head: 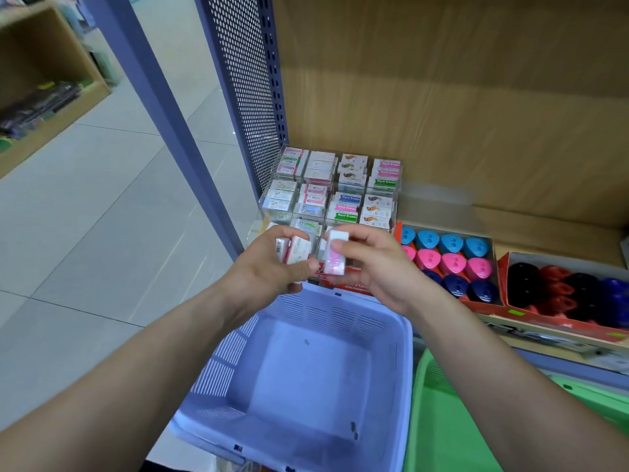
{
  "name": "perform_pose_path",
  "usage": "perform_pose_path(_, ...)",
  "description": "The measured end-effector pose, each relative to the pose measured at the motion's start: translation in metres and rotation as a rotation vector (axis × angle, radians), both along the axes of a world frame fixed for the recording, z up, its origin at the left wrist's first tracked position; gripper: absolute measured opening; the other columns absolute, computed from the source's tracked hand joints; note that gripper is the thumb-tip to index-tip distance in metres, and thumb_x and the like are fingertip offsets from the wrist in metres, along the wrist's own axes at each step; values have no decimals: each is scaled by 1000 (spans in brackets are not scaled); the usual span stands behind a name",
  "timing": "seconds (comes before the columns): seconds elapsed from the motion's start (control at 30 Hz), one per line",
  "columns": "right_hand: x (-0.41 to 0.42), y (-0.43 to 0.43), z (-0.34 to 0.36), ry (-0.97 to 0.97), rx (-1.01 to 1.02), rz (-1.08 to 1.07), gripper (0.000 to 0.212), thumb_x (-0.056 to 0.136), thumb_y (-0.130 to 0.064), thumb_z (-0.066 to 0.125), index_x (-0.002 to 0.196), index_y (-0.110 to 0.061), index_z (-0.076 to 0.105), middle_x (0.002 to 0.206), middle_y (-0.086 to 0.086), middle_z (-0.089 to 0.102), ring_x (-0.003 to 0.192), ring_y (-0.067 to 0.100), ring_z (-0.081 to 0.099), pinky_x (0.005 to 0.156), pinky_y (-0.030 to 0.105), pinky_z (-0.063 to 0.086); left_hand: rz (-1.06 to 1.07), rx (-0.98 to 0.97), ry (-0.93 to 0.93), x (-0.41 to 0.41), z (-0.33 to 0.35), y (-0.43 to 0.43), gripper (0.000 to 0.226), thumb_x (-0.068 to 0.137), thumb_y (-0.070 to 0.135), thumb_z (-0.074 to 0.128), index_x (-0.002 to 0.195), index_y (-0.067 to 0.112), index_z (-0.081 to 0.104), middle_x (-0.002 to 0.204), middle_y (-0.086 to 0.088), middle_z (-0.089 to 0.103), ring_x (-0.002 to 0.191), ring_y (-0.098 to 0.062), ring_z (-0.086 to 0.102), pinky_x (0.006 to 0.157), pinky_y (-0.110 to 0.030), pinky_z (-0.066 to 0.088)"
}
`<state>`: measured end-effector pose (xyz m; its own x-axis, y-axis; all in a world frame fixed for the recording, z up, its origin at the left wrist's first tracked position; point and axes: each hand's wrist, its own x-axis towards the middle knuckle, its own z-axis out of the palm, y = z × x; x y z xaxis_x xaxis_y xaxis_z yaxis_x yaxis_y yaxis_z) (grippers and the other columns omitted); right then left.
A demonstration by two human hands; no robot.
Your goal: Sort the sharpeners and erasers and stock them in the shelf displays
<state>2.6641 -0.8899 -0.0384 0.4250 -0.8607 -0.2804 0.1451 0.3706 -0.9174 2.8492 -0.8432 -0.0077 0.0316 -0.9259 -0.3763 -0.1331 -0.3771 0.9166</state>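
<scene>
My left hand [269,264] grips two small boxed erasers [294,249], white with pink print. My right hand [377,264] pinches one pink-and-white eraser [335,254] upright between thumb and fingers. Both hands hover just above the far rim of a blue plastic basket [306,434], which holds nothing I can see. Behind the hands stands a clear tiered display [398,165] packed with rows of boxed erasers. To its right a red tray [495,306] holds blue, pink and navy sharpeners [452,262].
A second red tray [558,323] with black, red and blue sharpeners sits at the far right of the wooden shelf. A green basket [452,434] stands right of the blue one. A perforated purple shelf upright [245,83] rises on the left, with tiled floor beyond.
</scene>
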Motion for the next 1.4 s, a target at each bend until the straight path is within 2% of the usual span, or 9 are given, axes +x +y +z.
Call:
perform_pose_path(0.13, -16, 2, -14, 110, 38, -54, 21, 102, -18, 57, 121, -10, 62, 119, 19, 58, 86, 28, 71, 57, 36, 60, -30, 28, -118, 3, -3, 2, 36, 90, 10, 74, 119, 24, 58, 104, -10, 67, 81, -22, 66, 78, -36, 62)
perform_pose_path(0.27, -34, 1, -30, 365, -102, -89, 17, 100, -24, 63, 116, -19, 66, 85, 5, 64, 61, 19, 57, 48, 29, 48, -59, 47, -212, 5, -4, 4, 40, 89, 13, 76, 122, 23, 56, 111, -10, 67, 83, -22, 71, 68, -28, 60)
perform_pose_path(0.47, -40, -47, -37, 531, -132, -195, 11, 98, -13, 64, 108, -17, 63, 105, 8, 71, 76, 17, 67, 64, 26, 54, -26, 39, -246, 5, -3, 0, 41, 88, 17, 78, 122, 21, 55, 109, -6, 70, 85, -24, 73, 76, -35, 63)
perform_pose_path(0.6, -25, -97, -32, 582, -253, -201, 24, 93, 0, 65, 97, -23, 68, 105, 10, 69, 86, 33, 74, 81, 43, 62, 17, 11, -211, 5, 1, -5, 38, 90, 15, 74, 122, 20, 55, 108, -8, 69, 90, -26, 73, 84, -40, 62)
perform_pose_path(0.77, -5, -149, -44, 814, -432, -172, 13, 92, -9, 70, 101, -17, 70, 84, -1, 65, 72, 22, 69, 74, 37, 59, 40, -15, -160, 6, 3, -12, 33, 92, 11, 72, 120, 15, 56, 100, -3, 70, 88, -19, 71, 78, -31, 62)
perform_pose_path(0.93, 4, -167, -63, 1082, -600, -22, 15, 94, -18, 68, 107, -15, 73, 103, 1, 69, 92, 19, 65, 81, 32, 55, 61, -36, -161, 7, 3, -18, 33, 89, 14, 75, 118, 20, 59, 103, -3, 72, 85, -19, 73, 79, -34, 63)
perform_pose_path(1.13, 4, -168, -74, 1225, -719, 13, 18, 96, -22, 61, 91, -14, 76, 95, 10, 71, 73, 22, 66, 67, 36, 58, 86, -40, -109, 6, 2, -21, 34, 88, 11, 77, 117, 17, 61, 99, -3, 75, 87, -21, 74, 80, -36, 63)
perform_pose_path(1.27, 0, -160, -66, 1257, -696, 122, 25, 98, -25, 58, 116, -15, 73, 124, 14, 59, 99, 28, 63, 83, 33, 51, 84, -39, -68, 6, 4, -20, 32, 90, 5, 72, 118, 15, 60, 103, -5, 74, 90, -21, 74, 76, -29, 62)
perform_pose_path(1.4, 2, -107, -22, 854, -664, -2, 28, 101, -27, 57, 127, -25, 67, 118, -5, 64, 105, 14, 62, 93, 35, 49, 86, -38, -39, 4, 6, -20, 32, 91, 1, 70, 117, 17, 58, 102, -2, 74, 90, -19, 74, 75, -27, 61)
